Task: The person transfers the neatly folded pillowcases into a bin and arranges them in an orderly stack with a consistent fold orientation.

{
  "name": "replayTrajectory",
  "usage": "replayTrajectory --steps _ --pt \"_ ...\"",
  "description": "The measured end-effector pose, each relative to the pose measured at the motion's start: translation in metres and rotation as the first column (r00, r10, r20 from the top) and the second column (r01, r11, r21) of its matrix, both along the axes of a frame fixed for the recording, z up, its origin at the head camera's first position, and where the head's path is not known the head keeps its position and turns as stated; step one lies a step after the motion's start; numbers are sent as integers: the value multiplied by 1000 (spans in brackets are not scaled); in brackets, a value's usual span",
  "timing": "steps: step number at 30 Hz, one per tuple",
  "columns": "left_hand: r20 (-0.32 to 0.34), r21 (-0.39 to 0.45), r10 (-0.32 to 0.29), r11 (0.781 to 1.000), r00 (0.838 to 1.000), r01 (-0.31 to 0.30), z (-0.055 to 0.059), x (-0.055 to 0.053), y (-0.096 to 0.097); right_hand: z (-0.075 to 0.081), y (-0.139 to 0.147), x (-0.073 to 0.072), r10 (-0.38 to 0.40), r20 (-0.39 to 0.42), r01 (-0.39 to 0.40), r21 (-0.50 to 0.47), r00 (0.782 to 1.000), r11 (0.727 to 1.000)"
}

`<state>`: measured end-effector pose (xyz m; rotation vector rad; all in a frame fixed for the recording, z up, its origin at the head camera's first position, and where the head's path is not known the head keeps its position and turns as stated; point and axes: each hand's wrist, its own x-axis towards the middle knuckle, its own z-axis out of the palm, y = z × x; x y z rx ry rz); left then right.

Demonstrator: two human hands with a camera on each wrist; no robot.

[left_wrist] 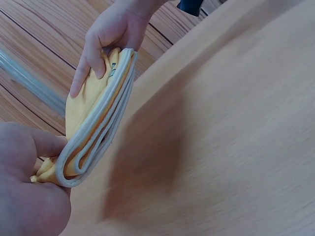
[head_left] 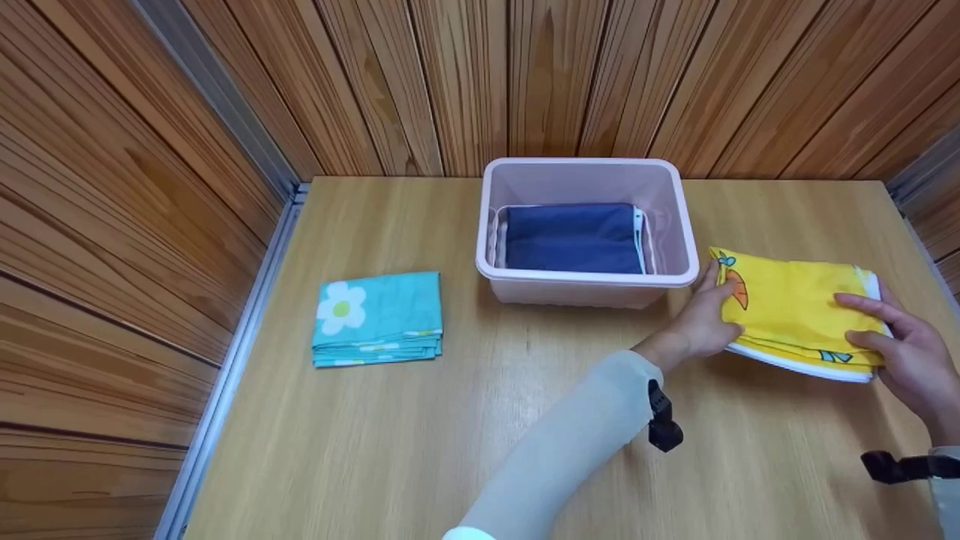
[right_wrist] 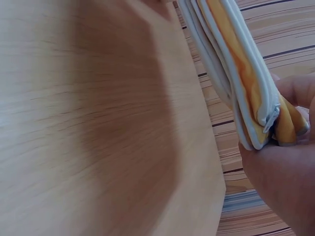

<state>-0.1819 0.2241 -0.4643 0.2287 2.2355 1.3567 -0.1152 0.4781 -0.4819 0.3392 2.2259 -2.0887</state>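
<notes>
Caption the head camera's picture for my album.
Left hand and right hand hold a folded yellow carrot-print cloth beside a pale-pink rectangular plastic bin containing light-edged navy cloth.

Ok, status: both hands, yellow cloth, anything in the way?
Left hand, right hand gripping opposite ends of folded yellow cloth. Cloth held above table, right of pink bin. Navy cloth inside bin; no obstruction seen.

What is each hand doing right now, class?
Left hand: holding one end of the folded yellow cloth.
Right hand: holding the opposite end of the same cloth.
</notes>
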Motion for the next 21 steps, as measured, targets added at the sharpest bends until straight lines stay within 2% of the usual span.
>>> replayTrajectory --steps 3,10,17,21 --pt "5 7 4 1000 1000 -4 4 -1 1 5 0 -1 -10 2 10 -43 1000 999" --pt "-11 8 -1 1000 1000 1 17 -3 2 15 1 -6 -9 -3 9 -71 1000 997" --pt "-82 -22 -51 999 995 49 31 -6 -1 25 4 -8 37 -118 -56 -164 992 985" --pt "-78 -11 -21 1000 997 20 40 -6 -1 34 5 -12 39 -88 -53 -168 995 984"
